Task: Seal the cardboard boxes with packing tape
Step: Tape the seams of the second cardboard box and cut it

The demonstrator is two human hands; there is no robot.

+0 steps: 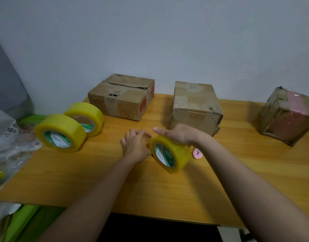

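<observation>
Two spare yellow tape rolls stand left; my left hand pinches at the tape roll my right hand grips from above on the wooden table; three cardboard boxes sit behind

tape rolls: green print, illegible | boxes: red marks, illegible

A wooden table carries three cardboard boxes along its far edge — two yellow tape rolls sit near its left edge.
</observation>
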